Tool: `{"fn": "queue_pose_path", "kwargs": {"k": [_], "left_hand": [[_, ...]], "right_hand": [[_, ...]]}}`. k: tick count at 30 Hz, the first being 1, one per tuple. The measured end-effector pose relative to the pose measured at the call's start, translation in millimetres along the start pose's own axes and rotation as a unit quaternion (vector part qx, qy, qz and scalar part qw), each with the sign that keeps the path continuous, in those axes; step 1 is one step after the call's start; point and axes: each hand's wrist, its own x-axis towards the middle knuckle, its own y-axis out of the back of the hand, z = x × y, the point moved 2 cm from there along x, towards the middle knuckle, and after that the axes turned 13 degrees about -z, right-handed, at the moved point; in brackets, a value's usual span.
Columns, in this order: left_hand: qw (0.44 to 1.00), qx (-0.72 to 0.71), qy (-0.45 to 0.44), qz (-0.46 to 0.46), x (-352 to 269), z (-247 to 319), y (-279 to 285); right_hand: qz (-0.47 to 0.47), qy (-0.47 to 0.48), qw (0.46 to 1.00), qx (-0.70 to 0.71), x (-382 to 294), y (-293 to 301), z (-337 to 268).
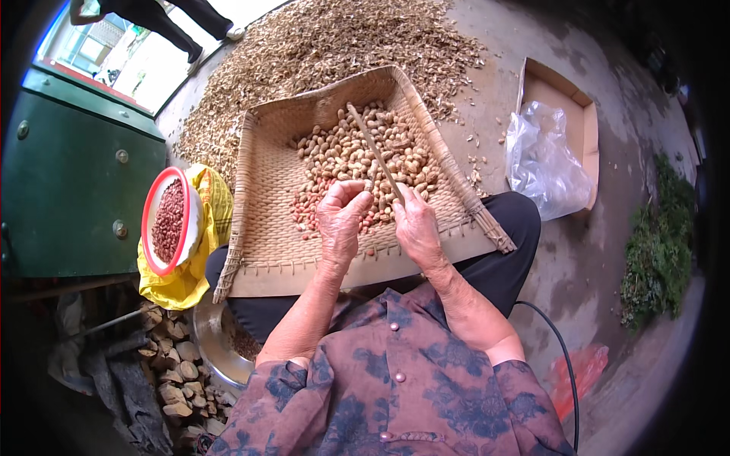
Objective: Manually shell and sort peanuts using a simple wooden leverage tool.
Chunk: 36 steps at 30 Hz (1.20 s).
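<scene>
A woven winnowing basket (271,194) rests across my lap, its flat front edge towards me. Unshelled peanuts (393,137) are heaped in its far and right parts, and pinkish shelled kernels (305,208) lie nearer to me. Over these, my left hand (341,219) pinches what looks like one peanut (371,175) between thumb and fingers. My right hand (417,228) grips the lower end of a thin wooden stick (373,148), which slants up and away to the left over the heap. Both hands are close together, the peanut beside the stick.
Broken shells (342,34) cover the floor beyond the basket. At left, a red-rimmed bowl of kernels (169,219) rests on a yellow sack (214,199) by a green cabinet (80,188). A cardboard box (556,85) with plastic stands right; a person's legs (154,23) show far left.
</scene>
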Motion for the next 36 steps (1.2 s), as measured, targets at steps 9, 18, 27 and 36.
{"fn": "queue_pose_path", "kwargs": {"k": [9, 18, 27, 36], "left_hand": [[1.0, -0.027, -0.011, -0.01, -6.3, 4.6, -3.5], [0.998, -0.035, -0.019, -0.046, -12.5, 4.3, -8.2], [0.996, -0.077, 0.01, -0.053, -17.0, 9.1, -6.1], [0.989, -0.095, 0.059, -0.093, -14.2, 3.6, 0.5]], "right_hand": [[-0.033, -0.021, 0.997, -0.059, -5.6, -0.5, -15.8], [-0.086, -0.002, 0.995, -0.047, -9.1, 1.8, -19.7], [-0.02, 0.05, 0.999, 0.003, -8.8, 5.2, -18.0], [-0.02, 0.064, 0.995, 0.073, -10.2, 15.5, -27.1]]}}
